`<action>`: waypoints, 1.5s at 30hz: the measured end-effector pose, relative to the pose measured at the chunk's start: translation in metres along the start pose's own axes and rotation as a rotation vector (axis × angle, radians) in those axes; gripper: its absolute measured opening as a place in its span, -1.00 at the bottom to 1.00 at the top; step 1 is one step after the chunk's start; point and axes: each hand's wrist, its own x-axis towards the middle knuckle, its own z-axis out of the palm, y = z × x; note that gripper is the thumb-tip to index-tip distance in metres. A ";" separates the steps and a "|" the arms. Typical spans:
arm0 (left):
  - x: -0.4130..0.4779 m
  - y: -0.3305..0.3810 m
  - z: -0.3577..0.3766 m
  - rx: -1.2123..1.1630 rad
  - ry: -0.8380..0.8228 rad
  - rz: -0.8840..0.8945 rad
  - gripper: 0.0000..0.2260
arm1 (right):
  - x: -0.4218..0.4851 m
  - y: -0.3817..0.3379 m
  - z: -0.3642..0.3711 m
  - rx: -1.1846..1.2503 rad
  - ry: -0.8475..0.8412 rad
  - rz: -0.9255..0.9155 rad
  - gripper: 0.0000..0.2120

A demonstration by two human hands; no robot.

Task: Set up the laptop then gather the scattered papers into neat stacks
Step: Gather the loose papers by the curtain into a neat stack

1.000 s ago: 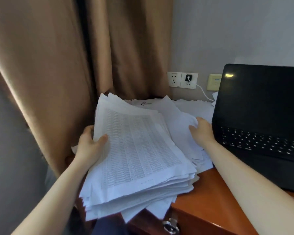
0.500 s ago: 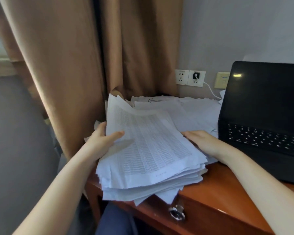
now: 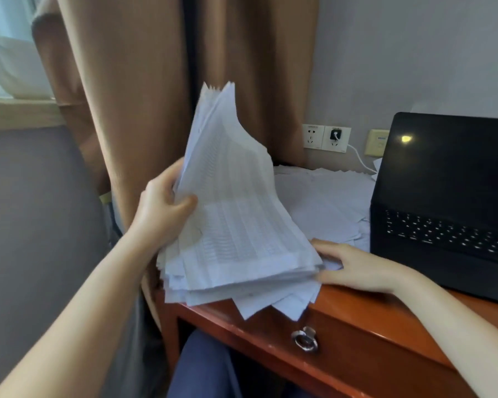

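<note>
Head view: left hand (image 3: pixel 163 209) grips tilted paper stack (image 3: pixel 236 225) at centre frame; right hand (image 3: pixel 354 267), fingers spread flat, presses its lower edge on the counter (image 3: pixel 365 308).

We see white papers (image 3: pixel 236 225) printed with fine grey rows, a black laptop (image 3: pixel 443 182), a tan curtain (image 3: pixel 127 110) and a reddish-brown desk (image 3: pixel 371 311).

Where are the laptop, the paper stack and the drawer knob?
laptop (image 3: pixel 449 173), head view, on its dark screen.
paper stack (image 3: pixel 236 225), head view, on the printed top sheet.
drawer knob (image 3: pixel 304 340), head view, on its metal ring.
</note>
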 end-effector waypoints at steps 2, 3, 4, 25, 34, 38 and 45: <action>0.003 0.006 -0.003 -0.004 0.079 0.035 -0.43 | -0.008 -0.008 0.004 -0.164 -0.087 0.073 -0.37; 0.006 0.008 -0.004 -0.020 0.121 0.044 -0.42 | -0.009 -0.009 0.007 -0.240 -0.101 0.089 -0.26; 0.008 0.009 -0.005 -0.045 0.155 0.047 -0.42 | -0.009 -0.013 0.012 -0.306 -0.117 0.079 -0.17; 0.034 0.000 0.013 -0.348 0.249 -0.142 -0.58 | 0.072 0.015 -0.008 -0.611 0.239 0.174 -0.72; 0.028 -0.023 0.015 -0.266 0.079 -0.187 -0.61 | 0.073 0.038 -0.044 -0.709 0.121 0.200 -0.43; 0.025 -0.037 0.028 -0.290 -0.027 -0.245 -0.66 | 0.066 0.056 -0.067 -0.612 0.110 0.336 -0.26; 0.043 -0.055 0.058 -0.245 -0.222 -0.308 -0.59 | 0.085 0.068 -0.084 -0.236 0.591 0.361 -0.73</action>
